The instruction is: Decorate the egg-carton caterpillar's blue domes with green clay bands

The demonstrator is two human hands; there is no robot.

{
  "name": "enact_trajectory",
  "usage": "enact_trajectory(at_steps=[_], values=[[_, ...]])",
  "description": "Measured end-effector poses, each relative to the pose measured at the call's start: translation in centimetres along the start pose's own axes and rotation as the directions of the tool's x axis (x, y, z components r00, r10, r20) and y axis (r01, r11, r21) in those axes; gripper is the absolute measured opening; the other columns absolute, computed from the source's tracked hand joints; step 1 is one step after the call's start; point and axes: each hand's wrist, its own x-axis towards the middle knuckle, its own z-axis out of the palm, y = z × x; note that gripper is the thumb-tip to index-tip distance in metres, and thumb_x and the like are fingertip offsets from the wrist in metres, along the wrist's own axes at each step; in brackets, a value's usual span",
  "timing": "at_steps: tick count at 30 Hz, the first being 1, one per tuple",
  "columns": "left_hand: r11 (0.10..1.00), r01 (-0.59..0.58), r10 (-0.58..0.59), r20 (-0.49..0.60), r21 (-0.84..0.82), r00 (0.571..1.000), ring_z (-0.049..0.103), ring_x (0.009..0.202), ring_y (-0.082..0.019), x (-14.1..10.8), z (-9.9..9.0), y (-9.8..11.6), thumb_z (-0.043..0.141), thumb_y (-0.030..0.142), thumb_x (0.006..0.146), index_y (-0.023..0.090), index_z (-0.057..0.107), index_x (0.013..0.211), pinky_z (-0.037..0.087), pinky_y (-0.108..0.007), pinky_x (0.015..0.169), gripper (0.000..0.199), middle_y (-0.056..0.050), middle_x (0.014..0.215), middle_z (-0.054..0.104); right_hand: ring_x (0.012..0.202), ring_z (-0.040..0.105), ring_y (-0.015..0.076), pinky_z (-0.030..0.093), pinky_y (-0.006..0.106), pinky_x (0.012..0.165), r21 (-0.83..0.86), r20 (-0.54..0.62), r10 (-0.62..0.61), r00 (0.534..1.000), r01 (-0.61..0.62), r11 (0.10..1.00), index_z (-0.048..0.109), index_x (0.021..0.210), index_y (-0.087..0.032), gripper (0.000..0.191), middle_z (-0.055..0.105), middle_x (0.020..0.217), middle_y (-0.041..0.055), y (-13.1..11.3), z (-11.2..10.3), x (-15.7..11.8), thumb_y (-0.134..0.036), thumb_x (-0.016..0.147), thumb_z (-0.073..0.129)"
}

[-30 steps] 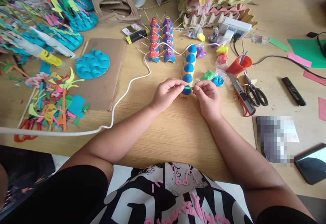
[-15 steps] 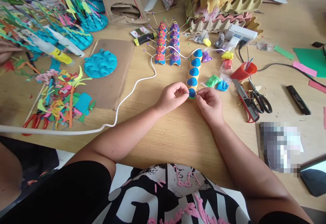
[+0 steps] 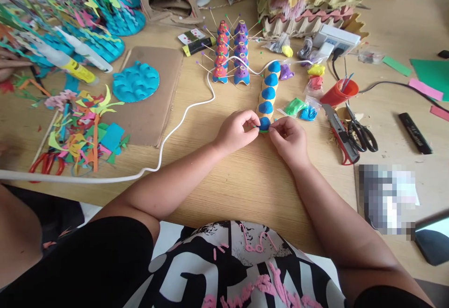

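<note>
I am pinching a thin bright-green strip (image 3: 264, 132) with both grips, my left hand (image 3: 237, 132) and my right hand (image 3: 289, 140) each holding an end between thumb and fingertips. It is spanning the near end of the long yellow egg-carton row with blue domes (image 3: 268, 94), which is standing on the wooden desk (image 3: 238, 191); whether they are touching, I cannot tell. Uneven pulling could be tearing or freeing the strip, I judge, and hard pressing could be shoving the row. A white cable (image 3: 105, 178) is passing the row's far end, where snagging might be nudging it.
</note>
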Motion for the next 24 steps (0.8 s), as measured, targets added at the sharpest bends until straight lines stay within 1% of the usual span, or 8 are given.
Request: enact_trajectory(at_steps=[5, 12, 17, 24], values=[[1.000, 0.025, -0.025, 0.004, 0.003, 1.000, 0.068, 0.081, -0.017, -0.02, 0.03, -0.07, 0.068, 0.011, 0.076, 0.022, 0.066, 0.082, 0.050, -0.032, 0.077, 0.013, 0.000, 0.084, 0.076, 0.060, 0.050, 0.0114, 0.039, 0.028, 0.056, 0.002, 0.016, -0.001, 1.000, 0.001, 1.000, 0.064, 0.083, -0.024, 0.015, 0.061, 0.068, -0.0039, -0.06, 0.03, 0.01, -0.032, 0.083, 0.077], [1.000, 0.016, -0.016, 0.002, 0.025, 1.000, 0.067, 0.081, -0.017, -0.05, -0.05, -0.13, 0.067, 0.010, 0.075, 0.022, 0.067, 0.083, 0.050, -0.033, 0.077, 0.015, -0.001, 0.085, 0.076, 0.060, 0.049, 0.0110, 0.038, 0.028, 0.056, 0.011, 0.024, 0.028, 0.999, -0.028, 1.000, 0.063, 0.084, -0.023, 0.012, 0.060, 0.069, -0.0042, -0.07, 0.01, 0.09, -0.025, 0.082, 0.075], [0.999, 0.017, -0.017, 0.012, 0.032, 1.000, 0.067, 0.081, -0.017, -0.05, -0.09, -0.13, 0.068, 0.009, 0.075, 0.022, 0.066, 0.083, 0.050, -0.033, 0.077, 0.016, -0.001, 0.086, 0.076, 0.060, 0.049, 0.0111, 0.037, 0.028, 0.056, 0.022, 0.020, 0.023, 1.000, -0.023, 0.999, 0.063, 0.086, -0.023, 0.009, 0.059, 0.070, -0.0038, -0.07, 0.07, 0.12, -0.021, 0.081, 0.071], [0.999, 0.051, -0.051, -0.013, 0.005, 0.999, 0.063, 0.078, -0.014, -0.02, -0.09, -0.14, 0.070, 0.009, 0.075, 0.022, 0.063, 0.092, 0.048, -0.029, 0.074, 0.023, 0.003, 0.080, 0.066, 0.061, 0.049, 0.0110, 0.038, 0.029, 0.057, 0.023, 0.039, 0.012, 0.999, -0.013, 1.000, 0.062, 0.090, -0.024, 0.014, 0.057, 0.071, -0.0047, 0.12, 0.07, 0.18, -0.024, 0.085, 0.074]])
